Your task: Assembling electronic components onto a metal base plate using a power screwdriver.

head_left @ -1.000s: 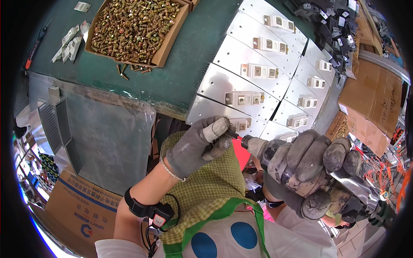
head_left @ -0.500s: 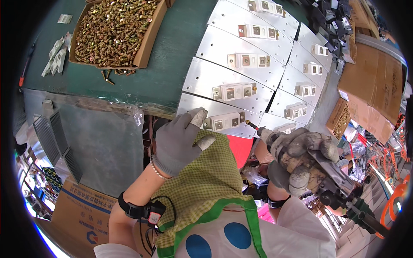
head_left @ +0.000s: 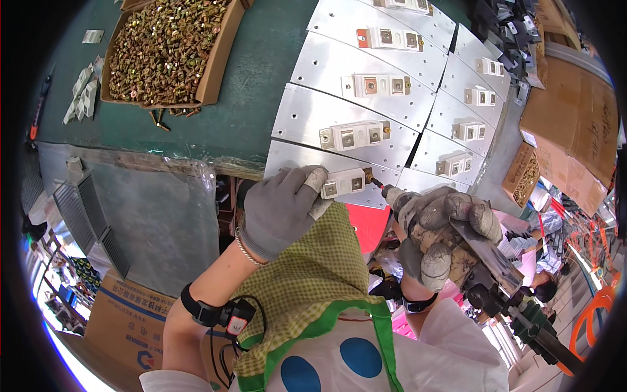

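The driver moved onto the white block near the desk's front edge. Right fingers clenched it; left fingers touched the block, grip unclear.

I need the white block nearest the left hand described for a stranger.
On the dark green table, find the left column of shiny silver metal plates. Its lowest plate in the picture carries a white rectangular block with two square openings. Unlike its neighbours, it sits between the grey-gloved left hand and a red-and-black tool bit.
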